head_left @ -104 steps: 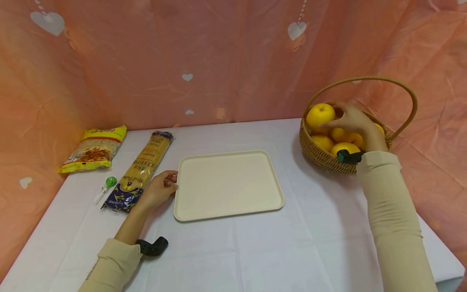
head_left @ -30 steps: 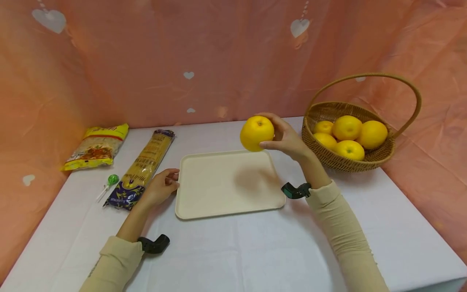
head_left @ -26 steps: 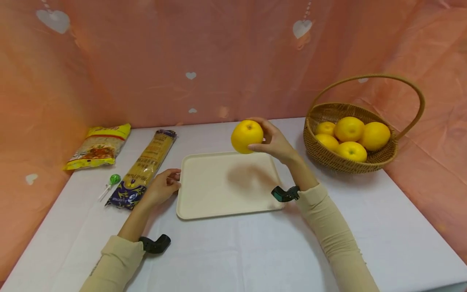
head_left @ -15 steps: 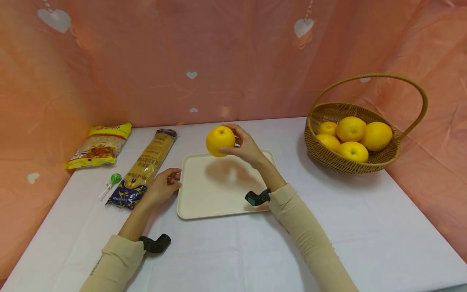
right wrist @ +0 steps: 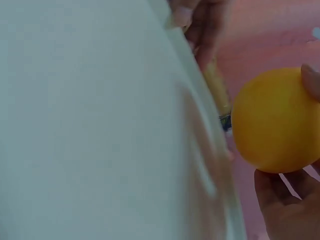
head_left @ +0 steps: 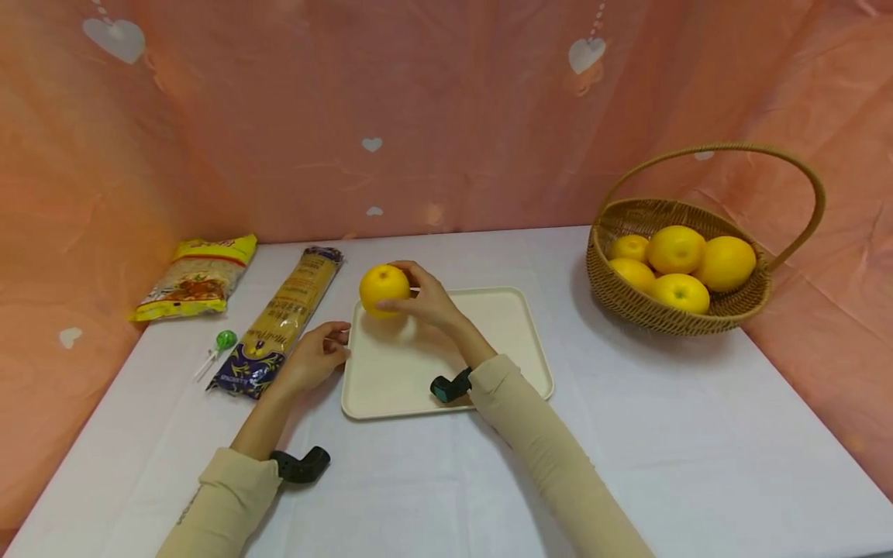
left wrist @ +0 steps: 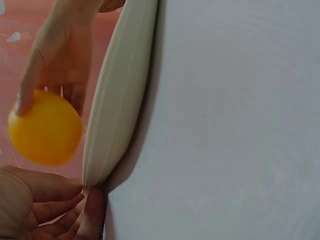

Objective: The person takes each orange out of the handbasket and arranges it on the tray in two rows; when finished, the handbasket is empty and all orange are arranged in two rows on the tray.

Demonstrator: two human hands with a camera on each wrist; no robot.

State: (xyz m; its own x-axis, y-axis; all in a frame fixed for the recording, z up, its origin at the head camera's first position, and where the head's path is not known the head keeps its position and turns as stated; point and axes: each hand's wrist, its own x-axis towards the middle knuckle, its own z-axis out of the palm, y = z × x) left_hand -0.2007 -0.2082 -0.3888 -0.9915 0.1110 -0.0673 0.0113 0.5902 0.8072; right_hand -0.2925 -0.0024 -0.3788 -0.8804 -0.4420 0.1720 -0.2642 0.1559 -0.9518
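My right hand (head_left: 431,298) holds a round yellow fruit (head_left: 384,290), dimpled on top like an apple, above the far left corner of a cream tray (head_left: 481,341). In the right wrist view, thumb and fingers are around the fruit (right wrist: 275,122), which is apart from the tray. At the tray's left edge, my left hand (head_left: 315,358) pinches the rim between thumb and index finger. The left wrist view has this left hand (left wrist: 47,205) on the tray's corner (left wrist: 117,90), with the fruit (left wrist: 45,129) just beyond it.
A wicker basket (head_left: 628,306) with a tall handle and several yellow fruits stands at the back right. Left of the tray lie a spaghetti pack (head_left: 279,322), a green lollipop (head_left: 226,340) and a yellow food bag (head_left: 198,279). A pink curtain (head_left: 474,116) closes off the back.
My right hand has taken the round yellow fruit out of the basket and carried it left across the tray, lowering it lately. The left hand has stayed at the tray's left edge.
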